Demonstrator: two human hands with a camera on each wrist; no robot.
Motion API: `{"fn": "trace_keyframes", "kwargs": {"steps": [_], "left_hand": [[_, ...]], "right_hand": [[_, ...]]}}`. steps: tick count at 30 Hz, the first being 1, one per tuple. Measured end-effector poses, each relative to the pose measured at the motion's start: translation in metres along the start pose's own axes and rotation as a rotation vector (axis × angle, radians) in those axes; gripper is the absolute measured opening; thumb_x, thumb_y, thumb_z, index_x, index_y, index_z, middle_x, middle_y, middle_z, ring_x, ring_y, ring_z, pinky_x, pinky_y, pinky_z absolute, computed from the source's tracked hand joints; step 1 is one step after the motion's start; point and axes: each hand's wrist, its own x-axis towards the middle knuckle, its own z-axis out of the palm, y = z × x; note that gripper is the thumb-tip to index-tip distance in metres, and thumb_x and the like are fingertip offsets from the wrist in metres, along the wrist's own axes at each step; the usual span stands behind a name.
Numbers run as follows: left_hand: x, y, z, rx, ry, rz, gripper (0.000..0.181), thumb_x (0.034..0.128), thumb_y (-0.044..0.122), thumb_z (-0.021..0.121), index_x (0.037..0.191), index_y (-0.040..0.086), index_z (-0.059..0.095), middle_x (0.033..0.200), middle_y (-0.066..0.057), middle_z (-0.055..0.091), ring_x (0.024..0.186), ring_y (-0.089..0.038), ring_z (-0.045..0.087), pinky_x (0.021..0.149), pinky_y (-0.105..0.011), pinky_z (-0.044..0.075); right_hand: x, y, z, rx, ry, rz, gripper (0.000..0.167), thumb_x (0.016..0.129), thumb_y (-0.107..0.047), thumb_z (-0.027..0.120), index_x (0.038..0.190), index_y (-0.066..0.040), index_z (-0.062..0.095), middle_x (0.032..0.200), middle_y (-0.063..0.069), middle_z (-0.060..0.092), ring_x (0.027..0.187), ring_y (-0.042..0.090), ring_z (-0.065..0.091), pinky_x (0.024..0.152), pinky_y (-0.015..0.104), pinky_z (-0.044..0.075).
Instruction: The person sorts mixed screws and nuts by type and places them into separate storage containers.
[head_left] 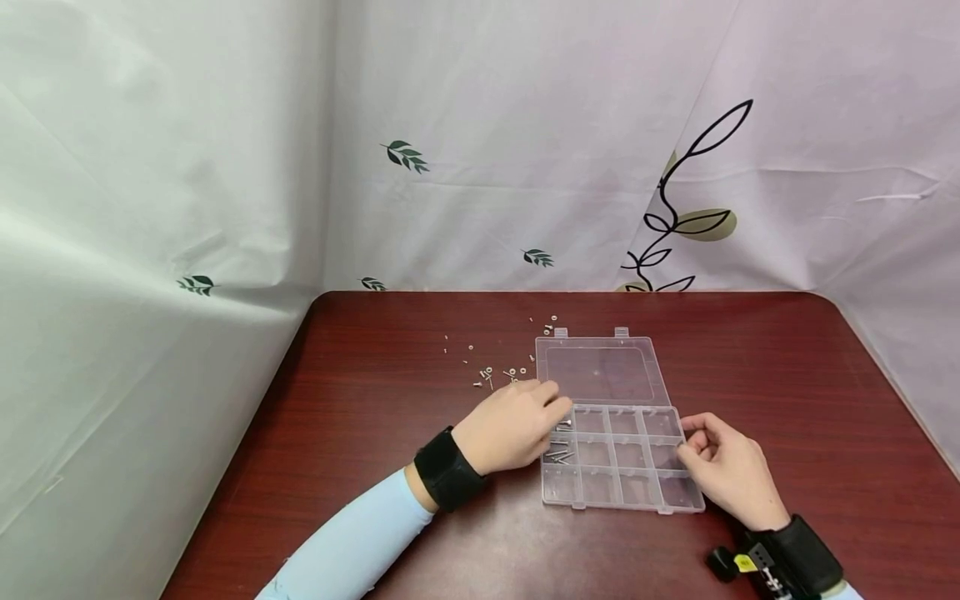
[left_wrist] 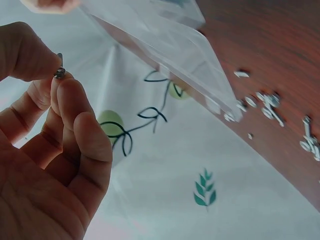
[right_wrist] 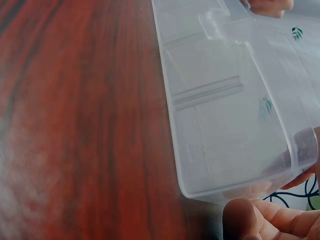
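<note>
My left hand [head_left: 513,423] hovers over the left column of a clear compartment box [head_left: 596,454]. Between its thumb and forefinger it pinches a small metal screw [left_wrist: 59,73], seen end-on in the left wrist view. The box lies open on the table, its lid [head_left: 600,371] folded flat toward the back. Several screws [head_left: 558,457] lie in left-column compartments, partly covered by the hand. At the box's right side, my right hand [head_left: 735,471] holds the wall with bent fingers; in the right wrist view its thumb [right_wrist: 240,218] is at the box's corner.
Loose screws and nuts [head_left: 489,374] are scattered on the dark red wooden table [head_left: 360,433], left of the lid. A few more small parts [head_left: 548,327] lie by the lid's back left corner. A white patterned curtain [head_left: 480,167] stands behind the table.
</note>
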Motion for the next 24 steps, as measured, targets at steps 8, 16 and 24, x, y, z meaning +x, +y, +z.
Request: {"fn": "trace_keyframes", "kwargs": {"steps": [8, 16, 24], "left_hand": [[0.001, 0.012, 0.003, 0.003, -0.014, 0.031, 0.024, 0.0794, 0.012, 0.065, 0.103, 0.011, 0.060, 0.087, 0.001, 0.052, 0.071, -0.016, 0.050, 0.069, -0.027, 0.045], [-0.004, 0.015, 0.010, -0.005, -0.182, -0.068, 0.085, 0.0797, 0.068, 0.067, 0.145, 0.018, 0.048, 0.149, -0.007, 0.042, 0.125, -0.022, 0.050, 0.092, -0.037, 0.046], [-0.008, 0.001, 0.006, -0.019, -0.175, -0.113, 0.076, 0.0825, 0.062, 0.069, 0.142, 0.019, 0.052, 0.148, -0.008, 0.044, 0.127, -0.025, 0.051, 0.100, -0.040, 0.045]], "right_hand": [[0.000, -0.001, 0.000, -0.002, -0.004, 0.008, 0.028, 0.075, -0.002, 0.069, 0.101, -0.012, 0.067, 0.068, -0.009, 0.055, 0.052, 0.002, 0.048, 0.053, 0.020, 0.034], [0.000, 0.000, 0.000, -0.005, -0.004, 0.005, 0.028, 0.075, -0.002, 0.069, 0.101, -0.012, 0.067, 0.068, -0.009, 0.055, 0.052, 0.002, 0.048, 0.053, 0.020, 0.034], [0.000, 0.000, 0.000, -0.007, -0.001, 0.006, 0.028, 0.075, -0.003, 0.069, 0.101, -0.012, 0.067, 0.067, -0.009, 0.055, 0.052, 0.002, 0.048, 0.053, 0.020, 0.034]]}}
